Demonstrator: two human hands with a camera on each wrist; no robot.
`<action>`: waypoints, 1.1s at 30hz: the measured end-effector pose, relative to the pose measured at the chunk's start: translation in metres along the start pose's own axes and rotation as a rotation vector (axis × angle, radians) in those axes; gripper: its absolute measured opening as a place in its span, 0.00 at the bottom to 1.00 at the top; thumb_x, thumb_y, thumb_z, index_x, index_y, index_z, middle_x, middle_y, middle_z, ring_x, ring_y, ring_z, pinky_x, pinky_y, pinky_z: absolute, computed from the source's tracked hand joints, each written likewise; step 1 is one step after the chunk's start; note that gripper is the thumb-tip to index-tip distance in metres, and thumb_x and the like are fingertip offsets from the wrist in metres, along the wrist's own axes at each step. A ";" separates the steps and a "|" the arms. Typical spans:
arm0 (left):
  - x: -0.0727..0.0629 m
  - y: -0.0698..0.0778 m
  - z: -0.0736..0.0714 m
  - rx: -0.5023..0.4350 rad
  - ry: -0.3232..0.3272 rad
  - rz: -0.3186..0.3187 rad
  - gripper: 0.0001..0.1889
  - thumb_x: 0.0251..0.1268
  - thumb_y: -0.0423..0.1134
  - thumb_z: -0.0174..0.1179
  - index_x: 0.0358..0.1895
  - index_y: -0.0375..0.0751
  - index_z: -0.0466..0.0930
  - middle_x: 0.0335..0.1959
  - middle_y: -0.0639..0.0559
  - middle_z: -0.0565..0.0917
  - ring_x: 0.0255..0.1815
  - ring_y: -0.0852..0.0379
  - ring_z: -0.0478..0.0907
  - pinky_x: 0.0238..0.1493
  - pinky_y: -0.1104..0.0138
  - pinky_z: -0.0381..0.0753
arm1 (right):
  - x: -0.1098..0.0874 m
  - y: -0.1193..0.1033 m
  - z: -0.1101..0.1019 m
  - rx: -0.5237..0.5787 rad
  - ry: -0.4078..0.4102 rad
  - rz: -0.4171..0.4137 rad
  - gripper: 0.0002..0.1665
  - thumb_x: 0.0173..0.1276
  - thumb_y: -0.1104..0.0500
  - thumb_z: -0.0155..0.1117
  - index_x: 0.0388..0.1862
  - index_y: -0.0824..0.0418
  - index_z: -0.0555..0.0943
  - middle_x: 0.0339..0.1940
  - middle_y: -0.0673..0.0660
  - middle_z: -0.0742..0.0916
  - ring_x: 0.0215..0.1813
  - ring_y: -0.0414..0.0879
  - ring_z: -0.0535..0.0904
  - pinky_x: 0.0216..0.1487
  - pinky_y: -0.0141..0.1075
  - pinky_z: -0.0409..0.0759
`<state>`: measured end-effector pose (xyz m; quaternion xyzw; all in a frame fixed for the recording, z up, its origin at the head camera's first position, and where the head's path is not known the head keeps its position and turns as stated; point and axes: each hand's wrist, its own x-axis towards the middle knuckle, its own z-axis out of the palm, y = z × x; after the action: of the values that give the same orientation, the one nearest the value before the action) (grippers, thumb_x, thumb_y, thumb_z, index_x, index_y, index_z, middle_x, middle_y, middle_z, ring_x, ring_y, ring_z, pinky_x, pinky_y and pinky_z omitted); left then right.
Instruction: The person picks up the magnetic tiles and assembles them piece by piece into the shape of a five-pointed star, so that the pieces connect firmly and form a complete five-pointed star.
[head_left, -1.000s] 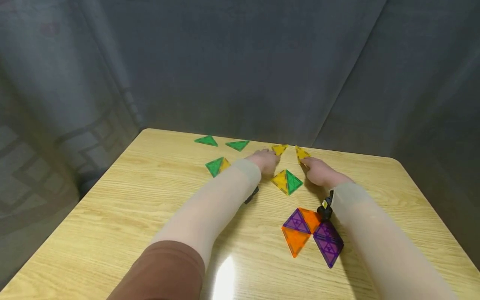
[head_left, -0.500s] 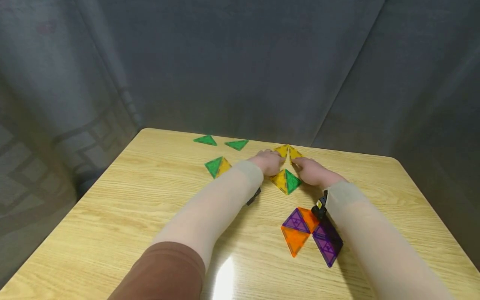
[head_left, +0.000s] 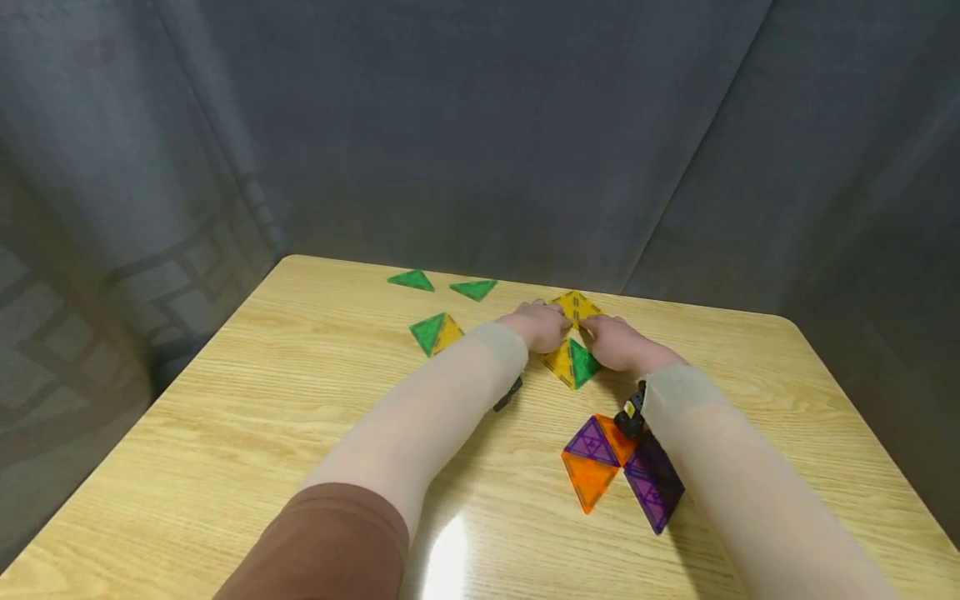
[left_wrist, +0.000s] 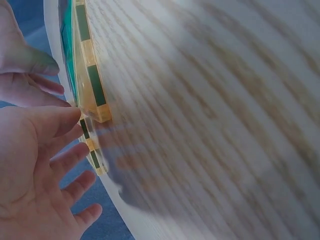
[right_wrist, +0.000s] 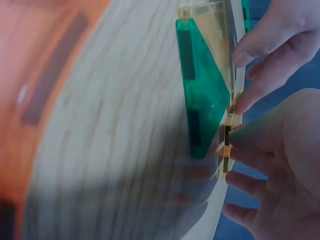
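Two yellow triangular magnetic tiles, a left yellow tile (head_left: 565, 302) and a right yellow tile (head_left: 588, 306), lie edge to edge near the table's far edge. My left hand (head_left: 542, 325) has its fingertips on the left one. On the right one rest the fingertips of my right hand (head_left: 618, 342). Both hands have loosely extended, spread fingers in the wrist views. Just nearer me lies a diamond made of a yellow triangle (head_left: 558, 365) and a green triangle (head_left: 582, 364), its upper part overlapped by the hands in the head view.
Two loose green triangles, one (head_left: 412, 280) left of the other (head_left: 474, 290), lie along the far edge. A green-and-yellow diamond (head_left: 429, 332) is partly behind my left forearm. Orange triangles (head_left: 589, 481) and purple triangles (head_left: 592, 442) lie nearer me by my right forearm, which covers some.
The right yellow tile has slid left under my right hand until it meets the left one, which shifted slightly right. The gap between them has closed, and my hands are closer together.
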<state>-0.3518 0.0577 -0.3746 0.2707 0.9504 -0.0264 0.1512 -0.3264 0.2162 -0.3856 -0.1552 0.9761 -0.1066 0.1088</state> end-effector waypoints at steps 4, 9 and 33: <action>-0.002 -0.004 -0.002 0.003 0.002 0.026 0.25 0.80 0.47 0.42 0.77 0.60 0.59 0.77 0.58 0.58 0.77 0.50 0.49 0.75 0.54 0.51 | 0.002 -0.008 -0.006 -0.029 -0.001 0.013 0.24 0.79 0.61 0.44 0.68 0.72 0.71 0.62 0.71 0.78 0.59 0.64 0.73 0.65 0.59 0.66; -0.009 -0.028 -0.013 -0.051 0.027 0.008 0.27 0.81 0.48 0.39 0.79 0.54 0.53 0.80 0.57 0.49 0.79 0.50 0.43 0.77 0.53 0.43 | 0.007 -0.010 -0.020 0.041 0.054 0.059 0.31 0.71 0.66 0.48 0.73 0.69 0.65 0.71 0.73 0.68 0.70 0.70 0.60 0.70 0.63 0.57; -0.081 -0.172 -0.003 -0.461 0.036 -0.481 0.33 0.73 0.32 0.47 0.79 0.46 0.50 0.79 0.43 0.53 0.76 0.38 0.50 0.73 0.43 0.51 | 0.061 -0.087 0.001 0.063 -0.062 -0.079 0.40 0.72 0.72 0.35 0.82 0.56 0.48 0.80 0.61 0.54 0.79 0.58 0.45 0.76 0.55 0.46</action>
<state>-0.3776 -0.1297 -0.3526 -0.0023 0.9705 0.1590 0.1809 -0.3585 0.1155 -0.3770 -0.1931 0.9616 -0.1364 0.1394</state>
